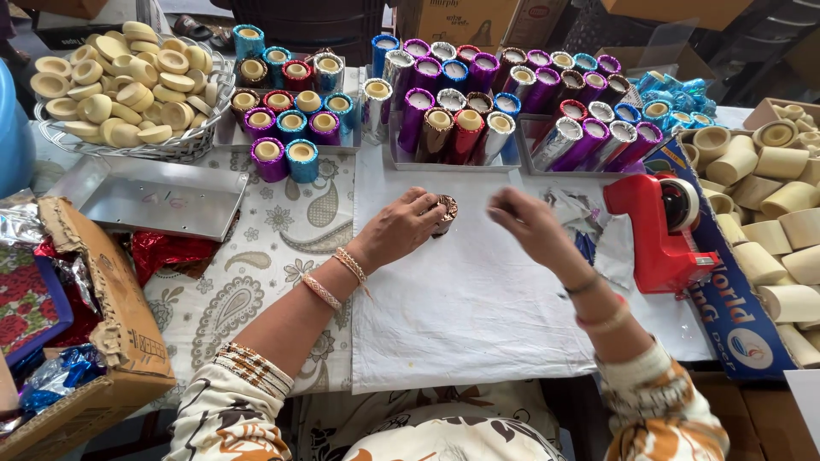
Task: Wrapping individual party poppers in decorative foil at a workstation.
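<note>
The small foil-wrapped cylinder [445,214] is judged light and stiff in its core, with a thin, crinkly, easily torn brown-gold wrap; it is best taken around the sides, not by the loose foil at the end. It is stood on the white sheet [478,307] near the table's middle and is gripped by the left hand [408,229], whose fingers are curled around it. The right hand [527,224] is held just beside it, fingers loosely bent and holding nothing that can be seen. Trays of finished foil cylinders [444,115] are set behind, and a red tape dispenser [653,230] to the right.
</note>
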